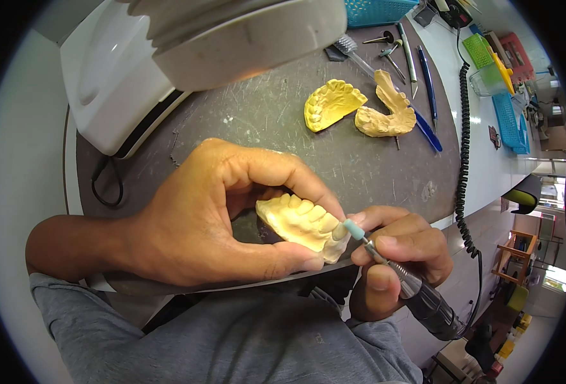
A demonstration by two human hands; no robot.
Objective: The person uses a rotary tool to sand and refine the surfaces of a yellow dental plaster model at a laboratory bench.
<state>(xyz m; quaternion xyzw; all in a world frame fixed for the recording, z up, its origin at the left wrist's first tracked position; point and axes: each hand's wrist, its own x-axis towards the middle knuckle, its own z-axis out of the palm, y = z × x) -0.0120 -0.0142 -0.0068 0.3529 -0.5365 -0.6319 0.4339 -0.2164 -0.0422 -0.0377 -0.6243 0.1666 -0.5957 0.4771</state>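
Note:
My left hand (225, 217) is wrapped round a pale yellow dental cast (299, 221), thumb along its near side and forefinger along the far side, with the row of teeth facing up. In my right hand (401, 246) is a black and silver rotary handpiece (417, 288), held like a pen. Its light blue grinding tip (353, 229) meets or nearly meets the cast's right end; whether they touch, I cannot tell. Beyond my hands lie a yellow dental cast (332, 104) and a tan horseshoe-shaped cast (385, 112).
A white lamp-like head (251, 45) overhangs the dark work mat (232, 128), beside a white machine (113, 70). Farther back lie a brush (353, 51), a blue pen-like tool (427, 86) and a blue basket (379, 11). The handpiece's coiled cord (464, 147) runs down the right.

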